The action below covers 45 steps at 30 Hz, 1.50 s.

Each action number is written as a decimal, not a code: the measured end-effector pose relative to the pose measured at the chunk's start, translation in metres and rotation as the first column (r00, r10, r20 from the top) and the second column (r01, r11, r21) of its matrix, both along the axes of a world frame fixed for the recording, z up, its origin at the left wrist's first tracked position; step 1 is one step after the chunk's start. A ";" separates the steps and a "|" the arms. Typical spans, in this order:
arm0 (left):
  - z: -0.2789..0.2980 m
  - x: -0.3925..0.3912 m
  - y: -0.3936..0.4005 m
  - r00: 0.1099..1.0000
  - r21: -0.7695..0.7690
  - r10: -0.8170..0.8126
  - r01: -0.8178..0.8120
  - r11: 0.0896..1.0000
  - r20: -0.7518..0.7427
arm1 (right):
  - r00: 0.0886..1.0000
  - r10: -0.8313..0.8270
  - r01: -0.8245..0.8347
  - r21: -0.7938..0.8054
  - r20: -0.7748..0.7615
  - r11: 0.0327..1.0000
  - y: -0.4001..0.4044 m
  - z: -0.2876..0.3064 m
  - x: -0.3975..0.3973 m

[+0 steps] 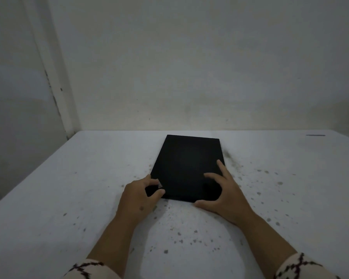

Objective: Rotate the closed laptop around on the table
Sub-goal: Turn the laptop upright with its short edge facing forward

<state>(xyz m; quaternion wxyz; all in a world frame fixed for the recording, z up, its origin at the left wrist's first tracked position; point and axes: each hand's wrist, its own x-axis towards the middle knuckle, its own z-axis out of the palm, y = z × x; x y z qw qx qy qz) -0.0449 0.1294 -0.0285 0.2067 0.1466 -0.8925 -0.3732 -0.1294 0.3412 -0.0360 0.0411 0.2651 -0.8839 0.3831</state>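
A closed black laptop (186, 166) lies flat on the white table (69, 188), its long side running away from me and its short side towards me. My left hand (138, 195) grips its near left corner, thumb on the lid next to a small striped sticker (160, 183). My right hand (224, 190) rests on the near right corner, fingers spread on the lid and thumb along the near edge.
The table is speckled with dark spots, mostly to the right and in front of the laptop. A wall stands right behind the table's far edge, with a corner at the left. A dark mark (315, 135) lies at the far right.
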 end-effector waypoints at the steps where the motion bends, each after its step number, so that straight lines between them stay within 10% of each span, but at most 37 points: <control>1: 0.000 0.002 0.002 1.000 0.005 -0.007 0.007 1.000 -0.001 | 1.000 0.014 -0.014 0.002 0.004 1.000 0.002 0.001 -0.003; 10: -0.004 0.015 0.019 0.996 -0.059 -0.090 0.091 0.994 0.017 | 0.992 0.008 -0.026 0.141 0.128 0.990 0.015 0.011 -0.012; 23: 0.004 -0.026 0.020 0.993 0.072 -0.015 0.006 0.997 0.121 | 0.977 -0.189 0.214 0.469 -0.100 0.857 -0.061 -0.007 0.021; 45: 0.003 -0.005 0.066 0.988 0.027 -0.059 0.056 0.998 0.143 | 0.980 -0.192 0.199 0.409 -0.059 0.890 -0.007 0.006 0.008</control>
